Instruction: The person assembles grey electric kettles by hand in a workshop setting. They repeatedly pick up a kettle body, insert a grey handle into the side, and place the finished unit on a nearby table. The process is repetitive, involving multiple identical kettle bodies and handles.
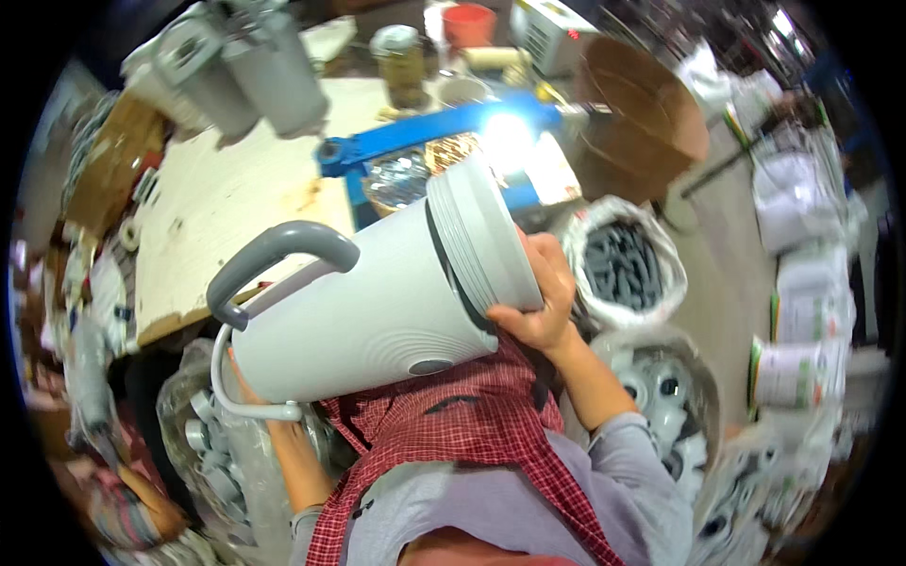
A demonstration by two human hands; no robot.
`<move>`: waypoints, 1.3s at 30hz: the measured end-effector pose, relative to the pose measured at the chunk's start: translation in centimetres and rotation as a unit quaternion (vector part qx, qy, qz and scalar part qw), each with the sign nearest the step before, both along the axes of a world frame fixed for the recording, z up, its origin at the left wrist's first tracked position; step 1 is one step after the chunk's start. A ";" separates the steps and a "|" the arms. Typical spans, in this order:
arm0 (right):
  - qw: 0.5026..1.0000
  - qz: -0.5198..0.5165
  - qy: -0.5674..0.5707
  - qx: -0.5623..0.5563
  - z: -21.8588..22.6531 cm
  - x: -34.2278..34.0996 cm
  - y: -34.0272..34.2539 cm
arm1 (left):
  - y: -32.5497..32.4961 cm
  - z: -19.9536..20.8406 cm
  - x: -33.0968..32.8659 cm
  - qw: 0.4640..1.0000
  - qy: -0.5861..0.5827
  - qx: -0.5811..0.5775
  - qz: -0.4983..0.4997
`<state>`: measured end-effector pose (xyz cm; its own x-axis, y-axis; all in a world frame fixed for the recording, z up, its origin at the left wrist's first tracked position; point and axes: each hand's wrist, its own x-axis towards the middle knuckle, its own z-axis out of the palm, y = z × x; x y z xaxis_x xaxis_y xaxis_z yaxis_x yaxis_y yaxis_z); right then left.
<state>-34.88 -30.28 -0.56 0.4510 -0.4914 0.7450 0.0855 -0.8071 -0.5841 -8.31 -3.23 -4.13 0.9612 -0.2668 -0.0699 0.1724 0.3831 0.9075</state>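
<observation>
A large pale grey jug (354,311) lies tilted across my lap, in front of the red checked apron. Its dark grey loop handle (283,250) points up and left, and a thin white bail (222,377) curves round the base end. My right hand (545,297) grips the ribbed collar (481,236) at the wide end, thumb on the near side of the rim. A dark gap shows between collar and body. At the base end, my left hand (247,382) holds the jug from underneath; its fingers are mostly hidden behind the body.
Ahead stands a pale worktable (236,203) bearing a blue metal fixture (425,132) with a bright glare, grey jug bodies (274,75), a jar (400,66) and a red cup (469,25). Sacks of grey parts (623,264) flank me. Another person's arm (151,500) shows lower left.
</observation>
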 end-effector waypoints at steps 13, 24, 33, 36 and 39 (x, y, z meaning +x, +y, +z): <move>0.970 0.233 -0.058 -0.032 2.3 10.5 1.1 | 8.0 2.4 1.9 0.984 -0.088 -0.045 0.150; 0.864 0.468 -0.137 -0.129 7.8 19.5 6.3 | 12.4 5.4 5.1 0.969 -0.189 -0.007 0.161; 0.782 0.366 0.101 0.494 2.4 29.1 5.5 | 16.5 7.4 2.9 0.851 -0.365 0.121 0.358; 0.827 0.425 0.123 0.346 6.1 29.3 6.0 | 19.9 5.1 5.2 0.883 -0.266 0.056 0.383; 0.853 0.457 0.073 0.242 8.5 30.2 1.9 | 22.9 3.7 10.6 0.917 -0.108 -0.106 0.370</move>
